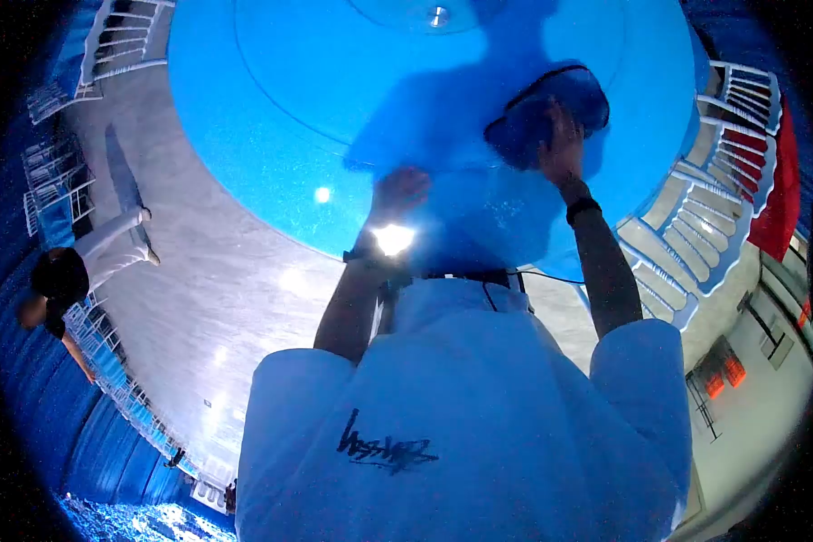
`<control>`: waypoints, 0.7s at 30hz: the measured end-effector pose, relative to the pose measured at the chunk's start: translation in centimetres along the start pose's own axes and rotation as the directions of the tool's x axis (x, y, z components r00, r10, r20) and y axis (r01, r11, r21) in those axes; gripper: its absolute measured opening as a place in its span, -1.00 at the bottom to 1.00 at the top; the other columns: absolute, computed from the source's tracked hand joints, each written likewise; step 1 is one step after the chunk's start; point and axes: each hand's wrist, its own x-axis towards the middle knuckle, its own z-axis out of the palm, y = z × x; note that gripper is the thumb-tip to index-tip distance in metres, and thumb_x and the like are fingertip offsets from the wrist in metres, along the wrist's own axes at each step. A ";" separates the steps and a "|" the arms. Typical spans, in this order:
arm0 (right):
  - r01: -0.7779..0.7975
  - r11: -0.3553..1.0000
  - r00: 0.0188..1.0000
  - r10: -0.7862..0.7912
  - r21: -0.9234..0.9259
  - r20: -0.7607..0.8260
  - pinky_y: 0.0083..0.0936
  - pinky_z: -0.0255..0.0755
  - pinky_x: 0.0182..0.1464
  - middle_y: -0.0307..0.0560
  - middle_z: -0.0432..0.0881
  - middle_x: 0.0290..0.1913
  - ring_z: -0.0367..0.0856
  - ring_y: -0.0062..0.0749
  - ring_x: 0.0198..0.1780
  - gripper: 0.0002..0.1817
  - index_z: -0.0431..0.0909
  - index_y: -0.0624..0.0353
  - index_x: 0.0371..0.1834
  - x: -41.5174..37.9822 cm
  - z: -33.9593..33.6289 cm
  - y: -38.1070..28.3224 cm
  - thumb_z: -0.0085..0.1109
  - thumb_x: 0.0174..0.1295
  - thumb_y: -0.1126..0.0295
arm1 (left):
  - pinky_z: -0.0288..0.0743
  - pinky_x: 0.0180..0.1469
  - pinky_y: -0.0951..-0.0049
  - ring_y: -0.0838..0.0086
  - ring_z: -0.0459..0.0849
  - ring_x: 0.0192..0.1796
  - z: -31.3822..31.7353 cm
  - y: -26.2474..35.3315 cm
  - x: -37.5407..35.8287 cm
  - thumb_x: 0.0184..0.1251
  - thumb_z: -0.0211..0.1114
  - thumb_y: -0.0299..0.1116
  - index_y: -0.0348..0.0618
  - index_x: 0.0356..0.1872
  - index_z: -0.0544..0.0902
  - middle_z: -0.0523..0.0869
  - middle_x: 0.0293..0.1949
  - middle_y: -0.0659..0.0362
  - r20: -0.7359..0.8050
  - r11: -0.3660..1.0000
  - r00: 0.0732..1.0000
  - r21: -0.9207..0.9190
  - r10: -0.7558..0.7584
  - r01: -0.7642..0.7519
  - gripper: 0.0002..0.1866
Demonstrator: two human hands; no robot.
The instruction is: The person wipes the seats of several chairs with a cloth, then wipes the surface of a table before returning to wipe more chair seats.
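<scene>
Presses a dark blue cloth against the round, bright blue table with the right hand, laying the fingers over its near right part, a little apart and loosely extended, with no visible pinch. Shows the cloth bunched and uneven, with a darker edge, to the right of the table's middle and well in from the rim. Reaches over the near part of the table with the left hand, apart from the cloth and to its left. Cannot tell from the blur and the glare at the left wrist whether to call those fingers spread or together, nor whether to call them touching the surface. Wears a dark band on the right wrist and a white shirt with dark lettering. Casts a broad shadow across the table, over the cloth as well. Shows a small metal fitting farther in on the table. Shows white chairs around the right side, near a red cloth, and more chairs at the left, beside a person in a black top and pale trousers on the grey floor.
</scene>
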 end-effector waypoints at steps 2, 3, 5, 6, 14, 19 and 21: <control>-0.150 0.989 0.988 0.149 -0.019 -0.039 0.22 0.10 0.55 0.01 0.18 0.70 0.20 0.16 0.63 -0.08 0.08 -0.07 0.73 1.6 -0.1 -0.1 0.15 0.23 0.28 | 0.67 0.32 -0.02 0.13 0.72 0.27 -5.3 -0.2 1.3 0.61 0.23 -0.27 -0.13 0.32 0.56 0.73 0.23 0.02 0.205 0.621 0.933 0.700 0.296 -0.352 -0.63; -0.223 0.975 0.973 0.221 -0.025 -0.060 0.22 0.10 0.55 0.01 0.19 0.70 0.20 0.17 0.63 -0.08 0.07 -0.08 0.74 2.4 -0.1 -0.2 0.13 0.24 0.25 | 0.66 0.32 -0.03 0.13 0.73 0.26 -6.9 1.3 1.3 0.60 0.24 -0.27 -0.14 0.36 0.53 0.72 0.23 0.02 0.083 0.831 0.966 0.494 0.246 -0.254 -0.59; -0.230 0.934 0.973 0.216 -0.274 -0.080 0.23 0.07 0.56 0.03 0.17 0.71 0.16 0.19 0.65 -0.10 0.11 -0.10 0.73 4.2 1.3 -1.0 0.12 0.25 0.18 | 0.67 0.29 -0.10 0.10 0.73 0.25 -7.0 4.7 0.0 0.59 0.26 -0.26 -0.14 0.41 0.48 0.72 0.22 0.02 -0.068 0.895 0.921 0.274 0.384 -0.352 -0.53; -0.232 0.889 0.973 0.215 -0.395 -0.088 0.24 0.05 0.56 0.03 0.16 0.71 0.14 0.20 0.66 -0.11 0.12 -0.10 0.73 4.7 1.9 -1.9 0.11 0.26 0.14 | 0.67 0.26 -0.15 0.06 0.75 0.21 -9.8 6.6 0.8 0.60 0.24 -0.21 -0.13 0.44 0.45 0.72 0.22 0.01 -0.216 0.963 0.939 0.095 0.268 -0.253 -0.51; 0.075 0.996 0.997 -0.076 -0.056 -0.022 0.34 -0.07 0.60 0.03 0.07 0.75 -0.03 0.20 0.72 -0.25 0.45 -0.02 0.53 1.3 3.9 -18.4 0.19 0.18 0.17 | 0.76 -0.14 0.15 0.28 0.80 -0.15 -11.2 8.3 4.0 0.61 0.27 -0.24 -0.14 -0.18 0.64 0.78 -0.27 0.09 -0.308 0.879 0.844 0.343 0.439 -0.332 -0.81; 0.191 0.960 0.970 -0.216 0.203 0.113 0.28 -0.04 0.61 -0.01 0.13 0.73 0.04 0.14 0.71 -0.20 0.42 -0.06 0.53 -1.1 5.4 -21.3 0.24 0.07 0.29 | 0.79 -0.17 0.06 0.19 0.81 -0.21 -6.6 6.8 2.5 0.52 0.39 -0.30 -0.17 -0.15 0.64 0.79 -0.29 0.10 -0.419 0.944 0.848 0.085 0.325 -0.319 -0.83; 0.156 0.960 0.966 -0.197 0.232 0.166 0.26 -0.03 0.61 -0.05 0.15 0.72 0.06 0.10 0.71 -0.18 0.41 -0.07 0.54 -1.3 4.4 -19.1 0.23 0.06 0.33 | 0.79 -0.13 0.09 0.21 0.80 -0.15 -8.8 3.6 3.2 0.48 0.39 -0.38 -0.17 -0.08 0.66 0.79 -0.22 0.08 -0.229 0.852 0.845 0.348 0.482 -0.392 -0.86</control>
